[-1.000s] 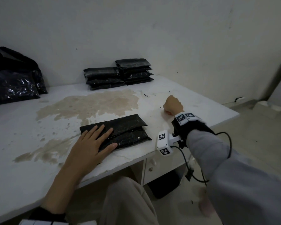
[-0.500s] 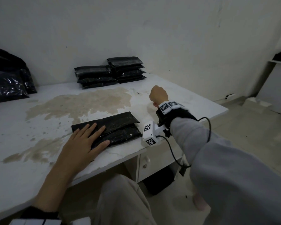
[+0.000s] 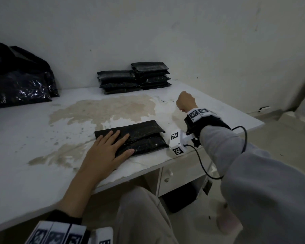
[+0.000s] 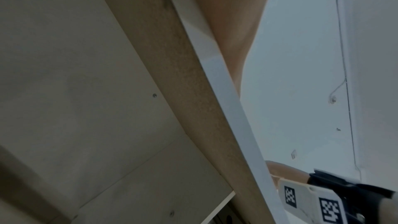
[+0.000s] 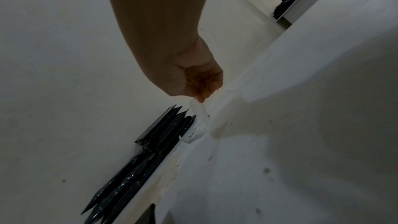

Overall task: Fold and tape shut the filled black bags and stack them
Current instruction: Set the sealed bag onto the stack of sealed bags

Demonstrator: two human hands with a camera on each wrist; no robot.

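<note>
folded bag (image 3: 136,136) near table (image 3: 25,173) front edge; stacks (image 3: 134,77) behind.

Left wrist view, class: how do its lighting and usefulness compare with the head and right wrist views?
Left wrist view: dim, showing mostly the white table's edge. Head view: dim, even light; glare on the crinkled black plastic sack. Right wrist view: the right hand backlit, dark; its clear tape strip faint.

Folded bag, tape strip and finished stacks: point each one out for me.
folded bag (image 3: 144,136), head view, bare top right of the fingers.
tape strip (image 5: 199,108), right wrist view, clear strip below the fingertips.
finished stacks (image 3: 151,66), head view, top bag, right stack.
</note>
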